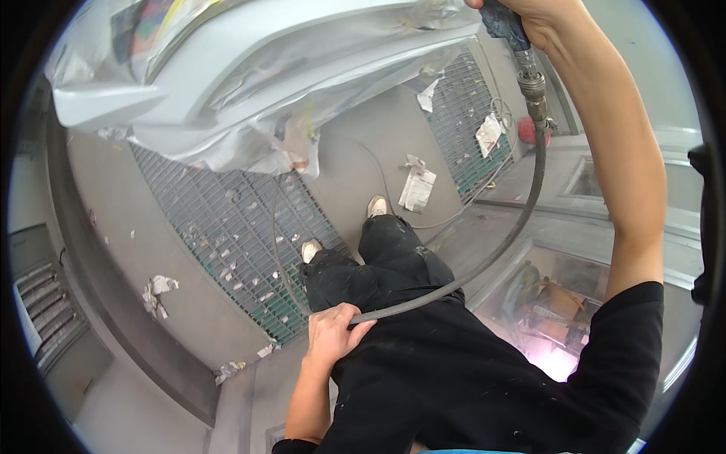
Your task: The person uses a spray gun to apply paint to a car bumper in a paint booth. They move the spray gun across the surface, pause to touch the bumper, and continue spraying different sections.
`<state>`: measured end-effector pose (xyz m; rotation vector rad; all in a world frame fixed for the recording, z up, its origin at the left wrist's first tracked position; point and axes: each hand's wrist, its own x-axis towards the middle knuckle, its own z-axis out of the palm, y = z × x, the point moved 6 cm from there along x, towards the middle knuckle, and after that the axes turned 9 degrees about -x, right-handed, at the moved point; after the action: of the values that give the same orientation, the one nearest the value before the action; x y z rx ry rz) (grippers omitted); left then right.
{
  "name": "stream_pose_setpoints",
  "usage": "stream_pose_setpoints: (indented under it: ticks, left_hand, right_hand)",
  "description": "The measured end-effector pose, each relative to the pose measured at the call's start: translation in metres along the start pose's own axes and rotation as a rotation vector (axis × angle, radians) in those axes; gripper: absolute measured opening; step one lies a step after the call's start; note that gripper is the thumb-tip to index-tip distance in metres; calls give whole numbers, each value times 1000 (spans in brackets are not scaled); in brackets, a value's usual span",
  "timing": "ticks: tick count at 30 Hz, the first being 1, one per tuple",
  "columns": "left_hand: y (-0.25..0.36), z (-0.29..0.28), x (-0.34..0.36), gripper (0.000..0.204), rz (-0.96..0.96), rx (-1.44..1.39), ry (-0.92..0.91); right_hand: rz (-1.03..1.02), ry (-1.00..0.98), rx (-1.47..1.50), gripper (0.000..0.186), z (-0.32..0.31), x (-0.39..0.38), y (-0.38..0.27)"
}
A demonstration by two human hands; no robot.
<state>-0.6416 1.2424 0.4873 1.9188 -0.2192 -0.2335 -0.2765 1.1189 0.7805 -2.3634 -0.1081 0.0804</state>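
Observation:
High at the upper right, my right hand is closed on a dark spray gun, its top partly cut off by the view's edge. Below the gun, a metal coupling joins it to a grey hose, which loops down to my waist. My left hand is closed round that hose at my waist. Beside the gun, across the upper left, is a pale silver-white moulded panel, wrapped in part with clear plastic sheeting.
My shoes stand by a floor grating and a plain floor strip, with paper scraps and thinner hoses lying about. A second grating is further right. A dark ledge runs along the left; booth panels are at right.

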Motion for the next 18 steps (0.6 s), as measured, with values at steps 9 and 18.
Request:
stream_pose_setpoints:
  ticks: [9, 18]
  left_hand:
    - [-53, -39, -68, 35, -277, 280, 9]
    - [-43, -21, -5, 37, -296, 435, -131]
  right_hand:
    - [-436, -333, -27, 23, 213, -34, -37]
    - [-537, -53, -100, 30, 172, -36, 143]
